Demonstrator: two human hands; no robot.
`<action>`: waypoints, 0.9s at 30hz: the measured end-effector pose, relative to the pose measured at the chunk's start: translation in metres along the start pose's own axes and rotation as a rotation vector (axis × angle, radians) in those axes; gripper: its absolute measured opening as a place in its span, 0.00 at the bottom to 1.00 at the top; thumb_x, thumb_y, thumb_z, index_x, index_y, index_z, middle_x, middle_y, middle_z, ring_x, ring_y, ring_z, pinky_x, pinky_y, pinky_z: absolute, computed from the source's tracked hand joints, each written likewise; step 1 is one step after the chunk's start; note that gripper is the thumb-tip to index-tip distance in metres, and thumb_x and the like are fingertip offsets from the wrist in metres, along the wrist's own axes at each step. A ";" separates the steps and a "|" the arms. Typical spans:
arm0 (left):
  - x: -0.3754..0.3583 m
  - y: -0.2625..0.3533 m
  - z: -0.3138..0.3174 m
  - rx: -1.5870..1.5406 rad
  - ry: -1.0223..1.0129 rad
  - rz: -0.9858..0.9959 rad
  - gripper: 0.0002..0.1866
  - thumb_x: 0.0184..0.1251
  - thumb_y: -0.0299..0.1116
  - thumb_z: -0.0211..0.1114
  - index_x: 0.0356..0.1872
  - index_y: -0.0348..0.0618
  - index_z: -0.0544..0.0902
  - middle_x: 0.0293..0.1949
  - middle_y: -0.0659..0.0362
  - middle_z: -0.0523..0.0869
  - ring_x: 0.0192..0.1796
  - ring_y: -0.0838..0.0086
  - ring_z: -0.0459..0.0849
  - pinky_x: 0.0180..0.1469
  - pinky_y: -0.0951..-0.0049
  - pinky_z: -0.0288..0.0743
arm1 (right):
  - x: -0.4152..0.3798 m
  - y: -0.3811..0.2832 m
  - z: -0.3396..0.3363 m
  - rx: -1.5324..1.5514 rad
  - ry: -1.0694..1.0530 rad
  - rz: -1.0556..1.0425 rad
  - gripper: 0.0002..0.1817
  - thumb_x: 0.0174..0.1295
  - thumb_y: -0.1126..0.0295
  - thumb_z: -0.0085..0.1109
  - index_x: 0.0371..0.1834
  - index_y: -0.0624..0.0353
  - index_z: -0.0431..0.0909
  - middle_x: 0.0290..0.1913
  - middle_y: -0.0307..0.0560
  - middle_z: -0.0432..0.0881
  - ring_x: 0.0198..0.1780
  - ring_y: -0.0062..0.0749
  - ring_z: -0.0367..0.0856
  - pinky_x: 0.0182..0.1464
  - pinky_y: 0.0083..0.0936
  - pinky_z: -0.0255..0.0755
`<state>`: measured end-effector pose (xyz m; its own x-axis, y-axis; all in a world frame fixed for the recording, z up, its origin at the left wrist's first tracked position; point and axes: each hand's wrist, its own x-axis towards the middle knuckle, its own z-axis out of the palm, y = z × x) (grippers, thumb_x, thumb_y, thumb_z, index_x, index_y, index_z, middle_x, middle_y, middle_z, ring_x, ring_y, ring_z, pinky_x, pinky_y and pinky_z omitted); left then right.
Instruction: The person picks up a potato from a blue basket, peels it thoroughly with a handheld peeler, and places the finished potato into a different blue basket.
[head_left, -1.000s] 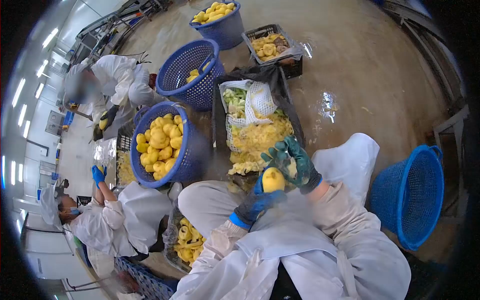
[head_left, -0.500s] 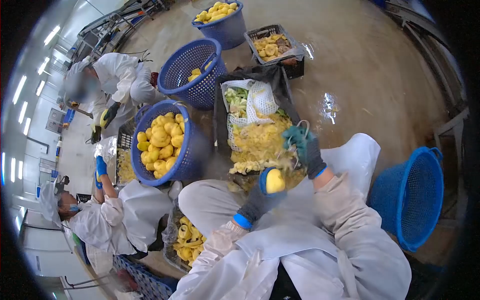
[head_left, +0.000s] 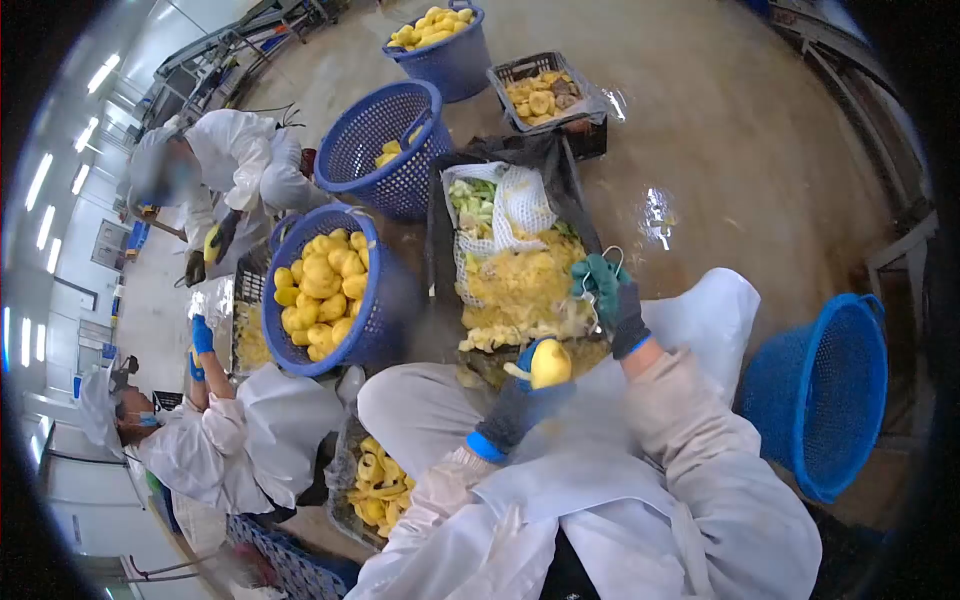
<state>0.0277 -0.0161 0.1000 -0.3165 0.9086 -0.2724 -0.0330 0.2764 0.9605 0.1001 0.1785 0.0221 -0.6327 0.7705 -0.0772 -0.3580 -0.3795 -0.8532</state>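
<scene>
My left hand (head_left: 525,395), in a dark glove with blue fingers and a blue cuff, is closed round a smooth yellow peeled fruit (head_left: 551,363). A pale strip shows at the fruit's left side. To the right and slightly farther out, my right hand (head_left: 608,290), gloved in green and grey, grips a tool with a bent metal wire loop (head_left: 614,256); its working end is blurred. The two hands are apart. Beyond them stands a black-lined crate (head_left: 440,235) holding yellow peelings (head_left: 525,285), green scraps (head_left: 475,203) and white foam netting (head_left: 522,205).
A purple basket (head_left: 385,310) full of yellow fruit stands left, with two more baskets (head_left: 350,130) (head_left: 460,65) behind. A crate of cut pieces (head_left: 590,105) is at the back. A blue basket (head_left: 815,400) stands right. Two co-workers (head_left: 200,440) (head_left: 240,150) sit at left.
My right hand has shifted slightly right, away from the fruit. My left hand has turned a little, and a pale strip now shows beside the fruit.
</scene>
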 end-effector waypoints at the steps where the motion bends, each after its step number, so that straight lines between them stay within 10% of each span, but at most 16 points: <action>1: -0.005 0.002 0.002 -0.156 -0.030 -0.134 0.32 0.55 0.33 0.70 0.61 0.41 0.67 0.45 0.58 0.78 0.41 0.75 0.79 0.41 0.73 0.77 | -0.005 -0.004 0.003 0.199 -0.027 0.031 0.08 0.64 0.71 0.52 0.41 0.62 0.80 0.33 0.42 0.81 0.36 0.26 0.80 0.39 0.24 0.75; 2: -0.005 0.000 0.002 -0.180 -0.083 -0.159 0.31 0.56 0.32 0.69 0.61 0.41 0.68 0.42 0.59 0.79 0.38 0.77 0.79 0.38 0.75 0.76 | -0.020 -0.011 0.015 -0.350 -0.138 -0.166 0.09 0.63 0.71 0.54 0.41 0.62 0.80 0.37 0.42 0.80 0.36 0.26 0.79 0.39 0.24 0.75; 5: 0.000 0.002 0.000 -0.282 -0.133 -0.180 0.25 0.58 0.31 0.67 0.57 0.41 0.71 0.37 0.63 0.79 0.32 0.82 0.77 0.33 0.80 0.74 | -0.015 0.022 0.007 -0.391 -0.207 -0.215 0.10 0.62 0.72 0.54 0.44 0.62 0.78 0.38 0.41 0.78 0.36 0.25 0.77 0.39 0.23 0.75; 10: -0.001 -0.002 0.004 -0.518 -0.081 -0.105 0.17 0.59 0.33 0.66 0.49 0.43 0.75 0.32 0.65 0.79 0.28 0.83 0.75 0.29 0.82 0.69 | -0.017 0.020 0.002 0.232 -0.072 0.058 0.29 0.60 0.45 0.58 0.49 0.62 0.74 0.39 0.43 0.79 0.35 0.27 0.78 0.39 0.24 0.75; 18: 0.001 -0.015 0.001 -0.838 -0.191 -0.302 0.26 0.58 0.33 0.66 0.60 0.50 0.71 0.50 0.62 0.78 0.43 0.76 0.80 0.37 0.79 0.74 | -0.019 0.004 0.013 -0.067 -0.084 -0.064 0.18 0.67 0.57 0.52 0.42 0.63 0.78 0.32 0.43 0.81 0.31 0.26 0.78 0.36 0.25 0.75; 23: 0.005 -0.007 -0.002 -0.707 -0.161 -0.197 0.28 0.59 0.33 0.66 0.61 0.49 0.68 0.48 0.63 0.79 0.40 0.79 0.79 0.39 0.79 0.74 | -0.007 -0.016 0.011 0.336 0.060 0.079 0.08 0.63 0.71 0.53 0.42 0.60 0.79 0.29 0.41 0.78 0.31 0.25 0.77 0.37 0.22 0.73; 27: -0.002 0.009 0.008 -0.383 -0.116 -0.171 0.29 0.59 0.31 0.66 0.62 0.47 0.66 0.46 0.62 0.79 0.39 0.81 0.78 0.37 0.80 0.74 | -0.021 0.000 0.022 -0.243 -0.192 -0.155 0.08 0.60 0.78 0.52 0.41 0.60 0.78 0.30 0.38 0.76 0.31 0.24 0.75 0.38 0.20 0.72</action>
<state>0.0351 -0.0127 0.1087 -0.1676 0.8952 -0.4129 -0.4322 0.3097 0.8469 0.0975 0.1510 0.0349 -0.7094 0.6905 0.1414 -0.3004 -0.1147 -0.9469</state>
